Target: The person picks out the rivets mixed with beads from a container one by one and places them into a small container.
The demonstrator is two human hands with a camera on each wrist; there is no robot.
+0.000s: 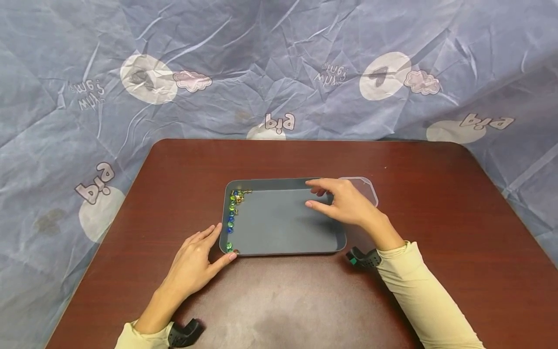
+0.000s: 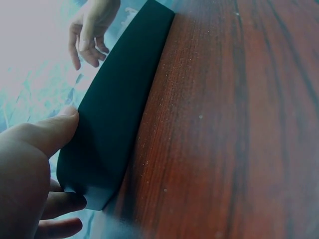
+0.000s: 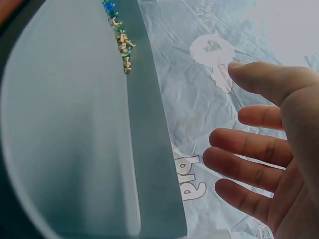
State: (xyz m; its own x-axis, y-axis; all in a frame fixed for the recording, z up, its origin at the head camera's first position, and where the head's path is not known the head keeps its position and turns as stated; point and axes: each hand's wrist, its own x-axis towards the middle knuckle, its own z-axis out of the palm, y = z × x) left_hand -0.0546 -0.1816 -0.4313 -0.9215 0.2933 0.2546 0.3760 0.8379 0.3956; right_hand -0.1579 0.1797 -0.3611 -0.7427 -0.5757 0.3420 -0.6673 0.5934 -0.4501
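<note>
A grey rectangular tray (image 1: 287, 218) lies on the table. Along its left wall sit green and blue glass marbles (image 1: 231, 220), with small gold-coloured pieces (image 1: 239, 198) clustered at the far left corner. My left hand (image 1: 192, 264) rests at the near left corner, its thumb (image 2: 67, 117) touching the near wall and the other fingers spread along the left side. Above the tray's right part hovers my right hand (image 1: 344, 201), fingers loosely bent and holding nothing. In the right wrist view, that hand (image 3: 269, 154) is apart from the tray wall (image 3: 154, 124).
A clear plastic container or lid (image 1: 370, 191) lies right of the tray, partly hidden by the right hand. Both wrists wear black bands (image 1: 364, 258). The brown wooden table (image 1: 436, 194) meets a wrinkled printed blue-grey sheet (image 1: 270, 58) behind it.
</note>
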